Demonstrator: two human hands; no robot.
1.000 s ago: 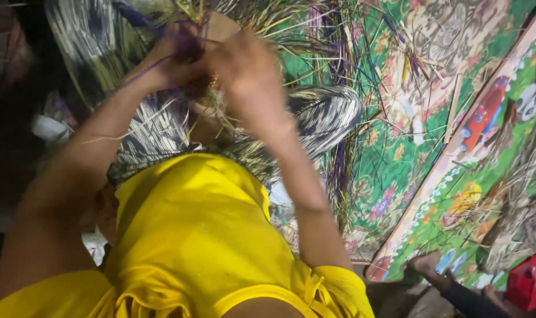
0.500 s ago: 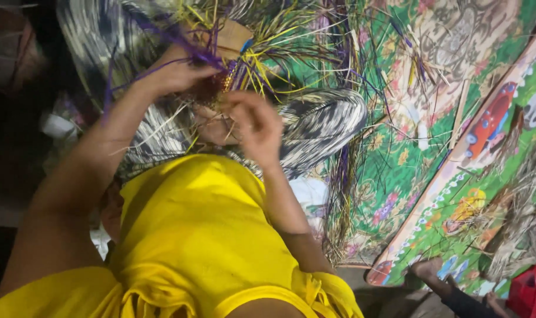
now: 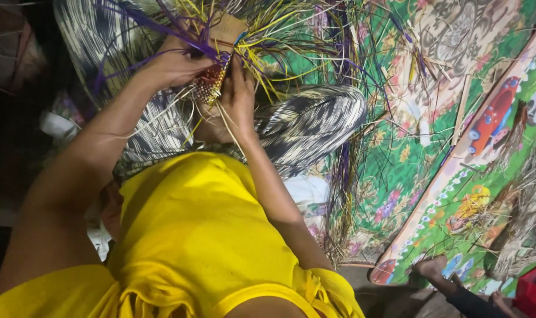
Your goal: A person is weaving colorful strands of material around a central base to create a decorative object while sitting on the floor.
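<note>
A small woven piece (image 3: 210,83) of yellow, red and purple straw strips sits over my lap, with loose strips (image 3: 268,41) fanning out from it. My left hand (image 3: 172,66) grips the piece and a bunch of purple strips from the left. Pressed against its right side, my right hand (image 3: 238,88) pinches the weave with the fingers closed. Below both hands lie my legs in black-and-white patterned cloth (image 3: 315,123) and my yellow top (image 3: 191,235).
A green flowered mat (image 3: 409,135) covers the floor, strewn with straw strips. A second mat with cartoon cars (image 3: 491,123) lies to the right. Another person's foot (image 3: 433,268) and a red box (image 3: 535,288) are at the lower right. A straw heap (image 3: 524,206) lies at the right.
My right hand dropped away from the piece, then came back up against its right side. The left hand stayed on the weave and the purple strips.
</note>
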